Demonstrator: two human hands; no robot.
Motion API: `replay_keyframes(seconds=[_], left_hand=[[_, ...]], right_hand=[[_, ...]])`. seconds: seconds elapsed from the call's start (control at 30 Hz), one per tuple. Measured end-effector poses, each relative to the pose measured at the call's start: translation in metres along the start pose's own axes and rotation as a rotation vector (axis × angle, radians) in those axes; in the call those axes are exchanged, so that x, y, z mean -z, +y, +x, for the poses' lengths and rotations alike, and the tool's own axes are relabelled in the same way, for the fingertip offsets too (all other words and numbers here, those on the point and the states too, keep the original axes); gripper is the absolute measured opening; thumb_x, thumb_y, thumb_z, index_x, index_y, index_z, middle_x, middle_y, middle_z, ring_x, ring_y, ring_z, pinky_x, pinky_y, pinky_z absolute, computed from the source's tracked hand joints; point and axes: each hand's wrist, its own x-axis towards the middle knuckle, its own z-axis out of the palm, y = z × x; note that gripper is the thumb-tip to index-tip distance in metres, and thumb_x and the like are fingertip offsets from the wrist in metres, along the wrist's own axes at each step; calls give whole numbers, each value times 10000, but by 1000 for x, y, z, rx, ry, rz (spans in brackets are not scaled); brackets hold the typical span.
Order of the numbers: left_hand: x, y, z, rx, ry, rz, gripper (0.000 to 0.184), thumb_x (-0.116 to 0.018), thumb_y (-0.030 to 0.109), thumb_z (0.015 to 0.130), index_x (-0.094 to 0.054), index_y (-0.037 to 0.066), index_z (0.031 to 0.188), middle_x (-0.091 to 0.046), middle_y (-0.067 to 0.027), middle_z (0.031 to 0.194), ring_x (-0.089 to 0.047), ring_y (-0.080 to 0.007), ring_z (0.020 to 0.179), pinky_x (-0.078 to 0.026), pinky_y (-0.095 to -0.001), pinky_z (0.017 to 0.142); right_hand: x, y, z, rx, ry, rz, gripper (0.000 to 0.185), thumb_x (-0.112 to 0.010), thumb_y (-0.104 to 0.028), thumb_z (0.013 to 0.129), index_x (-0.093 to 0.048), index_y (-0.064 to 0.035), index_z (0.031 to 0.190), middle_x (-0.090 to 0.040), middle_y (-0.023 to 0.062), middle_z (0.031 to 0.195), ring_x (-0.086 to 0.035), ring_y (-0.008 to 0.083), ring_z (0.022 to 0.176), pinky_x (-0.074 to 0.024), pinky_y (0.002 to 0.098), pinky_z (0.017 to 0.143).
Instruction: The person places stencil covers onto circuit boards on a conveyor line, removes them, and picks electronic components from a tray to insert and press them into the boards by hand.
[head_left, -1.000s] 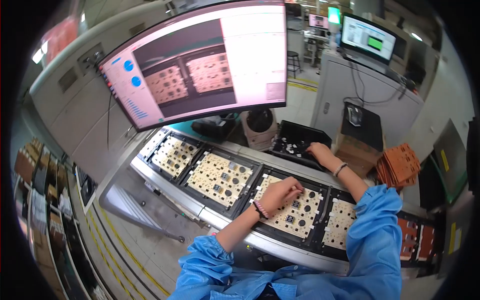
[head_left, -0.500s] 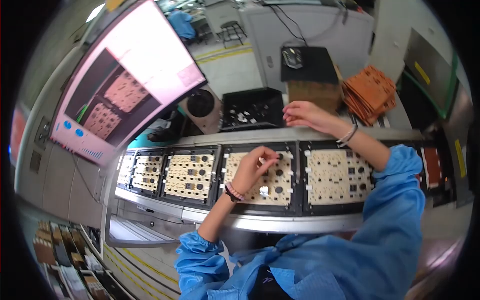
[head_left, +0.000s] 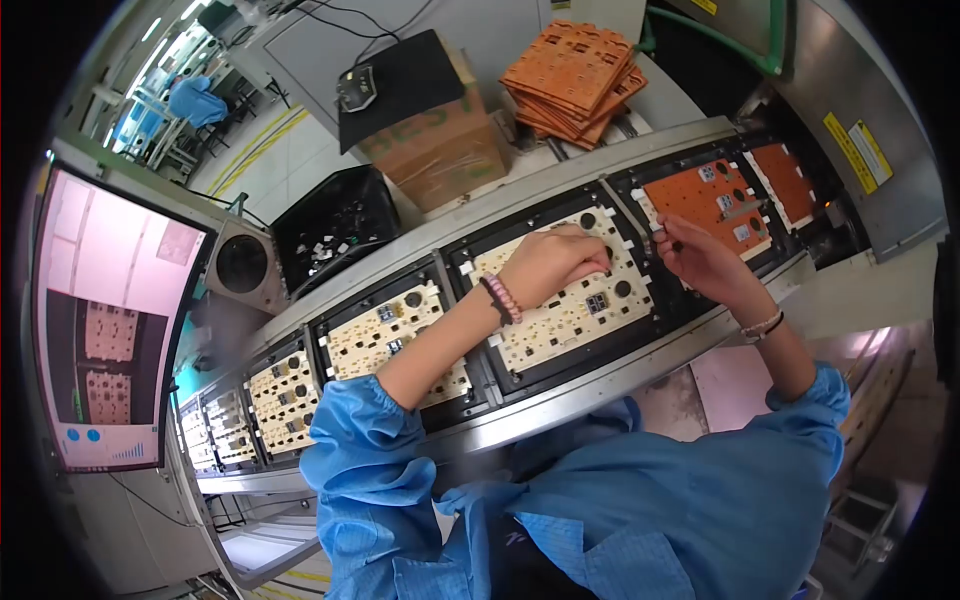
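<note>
My left hand [head_left: 552, 266] reaches over a cream circuit board [head_left: 545, 335] set in a black frame. Its thumb and fingers are pinched together at a dark round part near the board's right side; the fingers partly hide whatever is between them. Below the fingertips, a black round component [head_left: 623, 289] and a square dark component [head_left: 597, 303] sit on the same board. My right hand [head_left: 700, 268] is raised over the near left corner of an orange board [head_left: 708, 205], fingers curled in a pinch. Something small and pale shows at its fingertips, too small to name.
Framed boards line the metal conveyor [head_left: 480, 425]. Behind it are a black bin [head_left: 335, 225] of small parts, a cardboard box [head_left: 440, 160] and stacked orange boards [head_left: 575, 75]. A monitor [head_left: 110, 330] stands at left. A person in blue [head_left: 197, 100] is far off.
The view has swung to the right, bringing orange boards into sight. My left hand is now over a board farther right. My right hand has come down from beside the cardboard box to the line.
</note>
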Motion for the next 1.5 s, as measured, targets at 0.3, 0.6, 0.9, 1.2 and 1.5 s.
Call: replay_keyframes(seconds=[0.3,0.6,0.9,1.2,1.5], left_hand=[[-24,-19,21,-334,-163,497,152,-624,140,807,-623,150,958,-570,22,1009,-577,-155,978,-557,-266,706],[-21,-13,22,-266,-246,531,280,-627,139,810,-634,133,1089,-595,12,1083,-580,-165,1033,-549,-278,781],[16,14,-73,449,-62,627,937,-712,433,881,-272,-117,1499,-378,-316,1518,-378,-417,1428,-329,-459,1171],[23,21,-123,610,-176,802,861,-584,554,950,-362,-68,1501,-415,-245,1544,-401,-359,1438,-280,-518,1182],[13,30,-121,627,-131,804,861,-542,573,963,-391,-106,1470,-429,-287,1515,-381,-388,1445,-257,-530,1183]], right_hand=[[7,7,-25,98,133,-447,195,-580,-140,1034,-594,-43,1202,-663,39,1024,-644,79,855,-563,206,755],[-22,59,-25,321,128,-1328,306,-598,-31,907,-547,-92,1203,-559,23,734,-582,142,693,-460,339,628],[-29,90,-18,614,279,-1804,473,-590,-23,869,-571,-171,1318,-563,87,764,-594,267,690,-484,398,618],[-32,88,-18,532,308,-1773,489,-598,-38,869,-567,-179,1336,-542,85,747,-580,258,643,-477,392,592],[-29,76,-18,430,174,-1731,461,-577,-55,920,-523,-123,1373,-578,59,814,-591,208,698,-483,367,626]])
